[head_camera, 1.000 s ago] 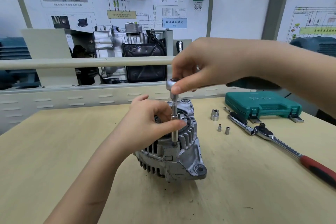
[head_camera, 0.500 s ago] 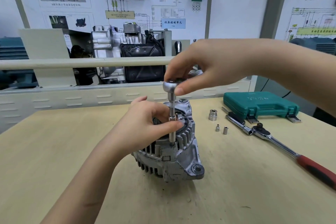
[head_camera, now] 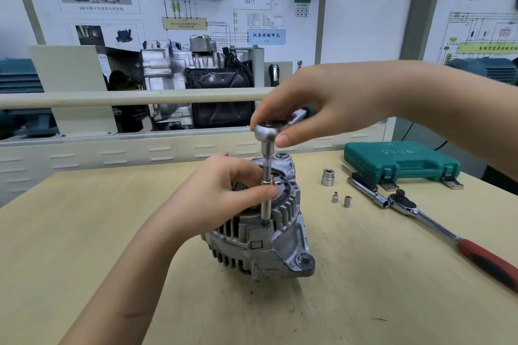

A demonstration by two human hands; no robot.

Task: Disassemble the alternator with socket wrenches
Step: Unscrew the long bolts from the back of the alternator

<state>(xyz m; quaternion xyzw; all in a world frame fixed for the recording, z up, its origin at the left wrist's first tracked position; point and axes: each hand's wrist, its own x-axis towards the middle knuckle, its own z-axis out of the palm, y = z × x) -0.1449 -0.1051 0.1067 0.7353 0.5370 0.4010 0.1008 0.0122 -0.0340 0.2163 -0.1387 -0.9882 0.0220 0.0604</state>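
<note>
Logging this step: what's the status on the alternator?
Right hand grips ratchet head. Left hand pinches extension, seated upright on alternator bolt. Nothing in the way.

Bright, even light; sharp centre, bowed wide-angle edges

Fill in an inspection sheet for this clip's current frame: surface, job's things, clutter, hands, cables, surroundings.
Surface: pale wooden table, lightly scuffed.
Job's things: alternator stands near the table's middle; small ratchet with an upright extension is seated on a bolt at its rim.
Clutter: three loose sockets, a red-handled ratchet, a second bar and a closed green tool case, all right of the alternator.
Hands: left hand pinches the extension; right hand grips the ratchet head.
Cables: nothing seen on the table.
Surroundings: engine display and wiring charts behind a rail.
</note>
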